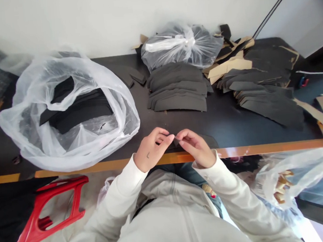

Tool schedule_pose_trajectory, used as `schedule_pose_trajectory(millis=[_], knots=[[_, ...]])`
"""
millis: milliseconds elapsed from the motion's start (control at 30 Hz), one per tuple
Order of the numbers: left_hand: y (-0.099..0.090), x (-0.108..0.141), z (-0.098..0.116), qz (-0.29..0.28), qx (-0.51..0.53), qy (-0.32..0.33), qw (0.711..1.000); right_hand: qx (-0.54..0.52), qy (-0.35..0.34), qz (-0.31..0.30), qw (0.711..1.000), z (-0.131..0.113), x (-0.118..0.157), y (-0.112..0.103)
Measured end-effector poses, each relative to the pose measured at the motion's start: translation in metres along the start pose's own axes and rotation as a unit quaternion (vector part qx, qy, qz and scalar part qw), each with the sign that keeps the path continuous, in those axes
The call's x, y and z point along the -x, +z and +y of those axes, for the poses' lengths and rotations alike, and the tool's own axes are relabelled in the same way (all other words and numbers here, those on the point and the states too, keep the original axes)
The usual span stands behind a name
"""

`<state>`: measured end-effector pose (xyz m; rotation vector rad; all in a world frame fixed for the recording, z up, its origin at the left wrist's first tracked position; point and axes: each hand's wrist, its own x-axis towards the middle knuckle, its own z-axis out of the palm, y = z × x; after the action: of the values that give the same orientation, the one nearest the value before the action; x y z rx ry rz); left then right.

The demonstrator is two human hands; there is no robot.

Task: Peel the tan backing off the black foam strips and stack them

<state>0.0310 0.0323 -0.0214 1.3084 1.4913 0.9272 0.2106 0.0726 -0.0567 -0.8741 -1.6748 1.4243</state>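
At the table's front edge, my left hand point(154, 147) and my right hand point(196, 146) meet with thumbs and fingertips pinched. A tiny dark bit shows between them, too small to name. Beneath my right hand, a dark flat piece point(210, 141) lies on the table. Just beyond my hands is a stack of curved dark grey pieces point(177, 91), fanned in overlapping layers. On the left, an open clear plastic bag point(118, 87) with its rim rolled outward holds more curved dark pieces point(83, 109).
A knotted plastic bag point(182, 44) sits against the wall. To the right are more dark pieces point(264, 96) and tan-backed scraps point(230, 66). Below the orange table edge point(105, 166) stand a red stool point(41, 208) on the left and a plastic bag point(269, 175) on the right.
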Motion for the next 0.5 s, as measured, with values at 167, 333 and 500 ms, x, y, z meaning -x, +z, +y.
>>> schedule_pose_trajectory(millis=[167,333,500], knots=[[0.006,-0.003,-0.006,0.039,-0.089,0.012,0.995,0.147,-0.081,0.008,0.986,-0.008,-0.001,-0.005],[-0.002,0.005,-0.008,0.052,-0.156,-0.015,0.986,0.305,-0.124,-0.013,0.944,0.004,-0.006,-0.007],[-0.012,0.013,-0.011,0.022,-0.146,-0.040,0.988,0.345,-0.121,-0.022,0.930,0.014,-0.006,-0.004]])
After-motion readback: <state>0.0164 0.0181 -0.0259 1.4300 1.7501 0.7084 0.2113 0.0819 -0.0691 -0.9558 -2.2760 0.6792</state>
